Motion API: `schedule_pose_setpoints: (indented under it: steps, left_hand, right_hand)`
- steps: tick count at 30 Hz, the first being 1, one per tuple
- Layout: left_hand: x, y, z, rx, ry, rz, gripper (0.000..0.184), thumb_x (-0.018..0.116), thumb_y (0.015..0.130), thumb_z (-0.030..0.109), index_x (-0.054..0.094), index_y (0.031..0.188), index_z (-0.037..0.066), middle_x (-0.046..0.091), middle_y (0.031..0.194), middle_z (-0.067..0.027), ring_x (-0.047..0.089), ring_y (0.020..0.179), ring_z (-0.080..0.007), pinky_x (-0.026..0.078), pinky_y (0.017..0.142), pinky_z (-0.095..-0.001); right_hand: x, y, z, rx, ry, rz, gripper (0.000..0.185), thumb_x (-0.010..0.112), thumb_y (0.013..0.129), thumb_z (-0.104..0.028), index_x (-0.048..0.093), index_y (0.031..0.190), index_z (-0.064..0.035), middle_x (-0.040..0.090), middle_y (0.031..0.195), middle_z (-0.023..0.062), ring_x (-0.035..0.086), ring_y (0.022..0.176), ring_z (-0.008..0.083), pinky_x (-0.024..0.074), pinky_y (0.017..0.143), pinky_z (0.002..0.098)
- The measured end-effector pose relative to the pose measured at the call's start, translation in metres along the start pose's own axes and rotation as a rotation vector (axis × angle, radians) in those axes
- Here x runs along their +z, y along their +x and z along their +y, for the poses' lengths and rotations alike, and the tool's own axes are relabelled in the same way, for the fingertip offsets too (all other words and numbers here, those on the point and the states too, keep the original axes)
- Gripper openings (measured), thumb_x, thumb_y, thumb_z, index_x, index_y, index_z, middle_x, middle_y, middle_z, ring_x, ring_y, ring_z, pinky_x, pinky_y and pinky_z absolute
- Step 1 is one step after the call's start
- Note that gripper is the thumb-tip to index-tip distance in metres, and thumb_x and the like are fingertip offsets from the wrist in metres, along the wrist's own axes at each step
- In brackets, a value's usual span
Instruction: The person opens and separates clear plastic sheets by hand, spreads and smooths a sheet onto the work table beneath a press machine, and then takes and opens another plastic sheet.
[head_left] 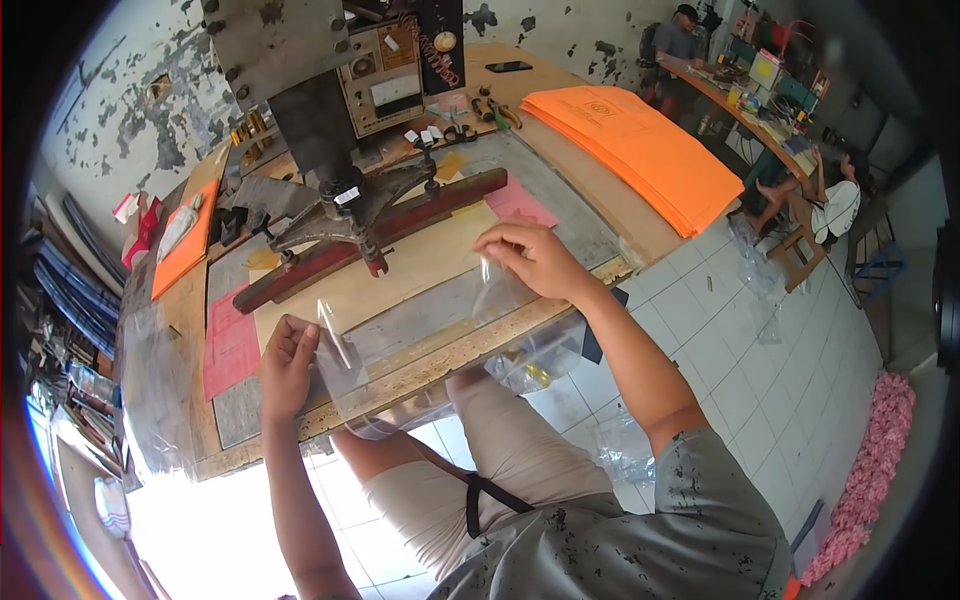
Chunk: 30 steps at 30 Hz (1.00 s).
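A clear plastic sheet [345, 368] is stretched between my two hands over the front edge of the workbench, its lower part sagging in a curve. My left hand [289, 366] pinches its left side, fingers closed. At the right side, my right hand [532, 256] grips the sheet between thumb and fingers. Just beyond the hands stands a press with a long dark red bar [400, 233]. Under the bar lies a cream-coloured board [425, 262], with pink sheets [229, 345] showing at its ends.
A stack of orange printed sheets [630, 150] lies at the bench's right. Behind the press are a control box [385, 85], pliers [503, 114] and a phone [508, 67]. More clear plastic [160, 390] hangs at the left edge. Two people sit in the right background.
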<state>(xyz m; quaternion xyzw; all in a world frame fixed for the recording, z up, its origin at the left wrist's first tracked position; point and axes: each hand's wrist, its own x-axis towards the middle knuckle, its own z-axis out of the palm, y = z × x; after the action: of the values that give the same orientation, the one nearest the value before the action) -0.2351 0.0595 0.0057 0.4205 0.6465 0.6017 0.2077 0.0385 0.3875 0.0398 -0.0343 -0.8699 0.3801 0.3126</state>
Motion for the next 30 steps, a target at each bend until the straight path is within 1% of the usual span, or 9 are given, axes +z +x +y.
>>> schedule_pose_setpoints:
  steps: [4, 5, 7, 9, 12, 16, 22, 25, 30]
  left_hand:
    - [0.025, -0.029, 0.038, -0.023, -0.164, 0.026, 0.022, 0.056, 0.11, 0.024, 0.047, 0.117, 0.005, 0.076, 0.096, -0.0167, 0.075, 0.084, -0.0215, 0.058, 0.073, -0.0302]
    - [0.029, -0.04, 0.045, -0.042, -0.175, 0.041, 0.023, 0.056, 0.111, 0.024, 0.046, 0.119, 0.004, 0.077, 0.097, -0.0186, 0.076, 0.085, -0.0236, 0.059, 0.074, -0.0308]
    - [0.038, -0.056, 0.058, 0.01, -0.163, 0.031, 0.026, 0.056, 0.111, 0.024, 0.046, 0.123, 0.003, 0.077, 0.098, -0.0181, 0.076, 0.083, -0.0222, 0.059, 0.072, -0.0298]
    - [0.044, -0.07, 0.073, 0.014, -0.126, 0.04, 0.027, 0.056, 0.11, 0.019, 0.05, 0.129, 0.001, 0.078, 0.095, -0.0148, 0.074, 0.083, -0.0173, 0.057, 0.073, -0.0284]
    - [0.053, -0.082, 0.101, -0.038, -0.129, 0.022, 0.032, 0.058, 0.109, 0.014, 0.057, 0.136, -0.003, 0.078, 0.095, -0.0106, 0.07, 0.086, -0.0105, 0.057, 0.076, -0.0266]
    - [0.051, -0.085, 0.103, -0.071, -0.138, 0.033, 0.031, 0.059, 0.109, 0.016, 0.061, 0.133, -0.004, 0.078, 0.098, -0.0113, 0.072, 0.089, -0.0119, 0.058, 0.076, -0.0259]
    - [0.043, -0.085, 0.11, -0.177, -0.178, -0.031, 0.031, 0.057, 0.11, 0.015, 0.061, 0.131, -0.007, 0.078, 0.104, -0.0164, 0.076, 0.094, -0.016, 0.058, 0.08, -0.0281]
    - [0.042, -0.086, 0.104, -0.119, -0.16, -0.057, 0.033, 0.06, 0.109, 0.018, 0.063, 0.13, -0.006, 0.079, 0.103, -0.0137, 0.075, 0.095, -0.0136, 0.06, 0.07, -0.0249]
    - [0.045, -0.087, 0.114, -0.106, -0.166, -0.074, 0.034, 0.061, 0.107, 0.015, 0.059, 0.134, -0.007, 0.079, 0.102, -0.0165, 0.075, 0.098, -0.0169, 0.059, 0.081, -0.0286]
  right_hand:
    - [-0.028, -0.018, -0.047, 0.163, -0.103, -0.3, 0.014, 0.068, 0.1, -0.01, 0.072, 0.11, -0.0019, 0.072, 0.101, 0.0088, 0.069, 0.088, 0.0212, 0.0541, 0.082, 0.0343]
    - [-0.032, -0.024, -0.038, 0.045, -0.089, -0.321, 0.013, 0.07, 0.098, -0.009, 0.072, 0.109, -0.0017, 0.072, 0.1, 0.0088, 0.069, 0.087, 0.0224, 0.0545, 0.081, 0.034]
    - [-0.046, -0.029, -0.047, 0.082, -0.018, -0.439, 0.013, 0.072, 0.096, -0.007, 0.072, 0.106, -0.0003, 0.072, 0.097, 0.009, 0.069, 0.087, 0.0218, 0.0543, 0.08, 0.0333]
    - [-0.057, -0.029, -0.05, 0.012, -0.033, -0.457, 0.01, 0.072, 0.094, -0.005, 0.073, 0.102, 0.0015, 0.071, 0.093, 0.0097, 0.069, 0.086, 0.0212, 0.0539, 0.079, 0.0323]
    - [-0.073, -0.022, -0.072, 0.124, -0.081, -0.489, 0.006, 0.072, 0.093, -0.001, 0.074, 0.098, 0.0018, 0.071, 0.092, 0.0095, 0.068, 0.086, 0.0203, 0.0524, 0.08, 0.0316]
    - [-0.081, -0.014, -0.084, 0.2, -0.03, -0.575, 0.004, 0.072, 0.093, 0.001, 0.074, 0.096, 0.0013, 0.071, 0.092, 0.0075, 0.067, 0.087, 0.0196, 0.0513, 0.081, 0.032]
    - [-0.086, -0.004, -0.085, 0.144, 0.006, -0.675, 0.013, 0.076, 0.093, -0.009, 0.07, 0.087, 0.0005, 0.072, 0.092, 0.0074, 0.068, 0.087, 0.017, 0.0519, 0.08, 0.0321]
    - [-0.082, 0.0, -0.088, 0.173, -0.05, -0.661, 0.02, 0.078, 0.091, -0.012, 0.067, 0.08, 0.0, 0.073, 0.089, 0.0069, 0.068, 0.085, 0.0164, 0.0519, 0.079, 0.0318]
    - [-0.086, 0.003, -0.095, 0.153, -0.099, -0.568, 0.019, 0.082, 0.087, -0.009, 0.068, 0.078, -0.0008, 0.075, 0.083, 0.0053, 0.068, 0.079, 0.0134, 0.0507, 0.077, 0.0303]
